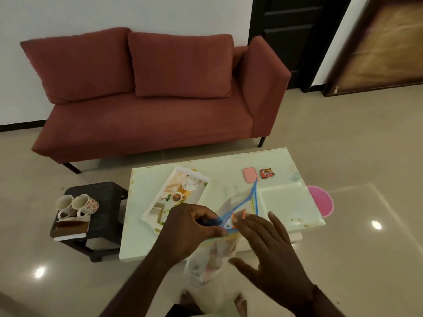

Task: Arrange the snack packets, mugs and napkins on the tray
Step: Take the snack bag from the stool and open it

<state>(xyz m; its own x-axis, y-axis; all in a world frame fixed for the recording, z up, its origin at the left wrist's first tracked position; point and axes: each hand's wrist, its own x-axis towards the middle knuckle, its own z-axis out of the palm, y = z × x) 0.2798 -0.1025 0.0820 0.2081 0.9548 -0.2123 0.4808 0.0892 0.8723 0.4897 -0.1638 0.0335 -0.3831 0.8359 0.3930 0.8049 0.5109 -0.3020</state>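
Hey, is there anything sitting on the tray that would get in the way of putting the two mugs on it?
Nothing visible sits on the tray; its printed surface looks bare, though the left hand covers its near corner. The two mugs lie on the dark side table, apart from the tray.

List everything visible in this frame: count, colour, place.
Sofa: one, dark red, two cushions, against the wall.
Table: one, white, in front of the sofa.
Tray: one, printed, on the table's left part.
Mugs: two, white, lying on the black side stool.
Books: small stack, same stool.
Snack packets: few, red-orange, far table edge.
Pink flat item: one, beside the packets.
Zip bag: one, clear with blue seal, held.
Left hand: gripping the bag's seal.
Right hand: open, at the bag.
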